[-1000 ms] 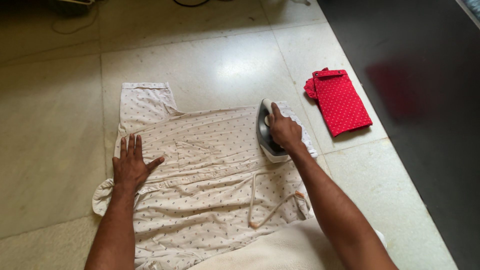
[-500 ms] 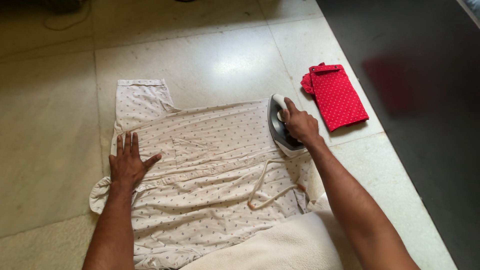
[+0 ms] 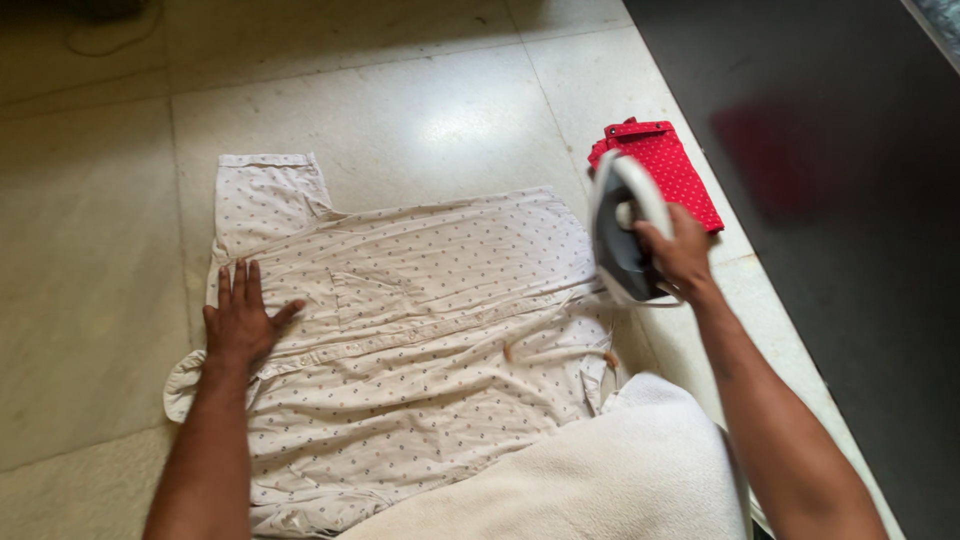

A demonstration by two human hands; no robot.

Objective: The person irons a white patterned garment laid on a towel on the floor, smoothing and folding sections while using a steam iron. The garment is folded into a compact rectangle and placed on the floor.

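A cream shirt with small dark dots (image 3: 420, 330) lies spread flat on the pale tiled floor. My left hand (image 3: 240, 318) presses flat on its left part, near the chest pocket, fingers apart. My right hand (image 3: 680, 255) grips the handle of a white and grey clothes iron (image 3: 620, 225), which is lifted off the shirt and held tilted above the shirt's right edge. The iron's cream cord (image 3: 555, 352) trails across the shirt's lower right.
A folded red dotted garment (image 3: 668, 170) lies on the floor just beyond the iron, partly hidden by it. A cream towel or blanket (image 3: 590, 480) covers the near edge. A dark floor strip (image 3: 840, 200) runs along the right.
My right hand slid the iron rightward off the shirt and lifted it, tilting it up. The left hand stayed pressed on the shirt. The cord's loop has been drawn straighter.
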